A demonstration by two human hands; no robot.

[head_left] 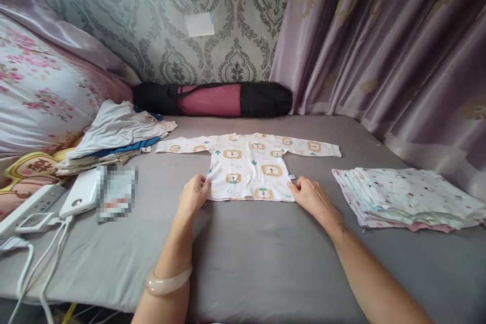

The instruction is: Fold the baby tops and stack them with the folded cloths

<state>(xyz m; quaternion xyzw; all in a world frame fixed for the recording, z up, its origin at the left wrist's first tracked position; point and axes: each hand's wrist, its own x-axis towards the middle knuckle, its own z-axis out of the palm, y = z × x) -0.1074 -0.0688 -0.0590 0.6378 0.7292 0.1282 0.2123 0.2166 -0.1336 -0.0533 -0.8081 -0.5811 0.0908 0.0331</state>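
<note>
A small white long-sleeved shirt point(248, 172) printed with yellow lions lies spread flat, its sleeves stretched out to both sides and its hem towards me. My left hand point(195, 193) pinches the lower left edge near the hem. At the opposite lower side, by a small white tag, my right hand point(311, 195) has its fingers closed on the shirt's edge. A pale bangle point(169, 282) sits on my left forearm.
Folded printed clothes point(413, 197) are stacked on the grey sheet point(261, 258) at right. Rumpled clothes point(114, 129), a white power bank point(80, 195), a power strip point(34, 207) and cables lie left. A black and pink rolled bag point(212, 99) rests along the wall.
</note>
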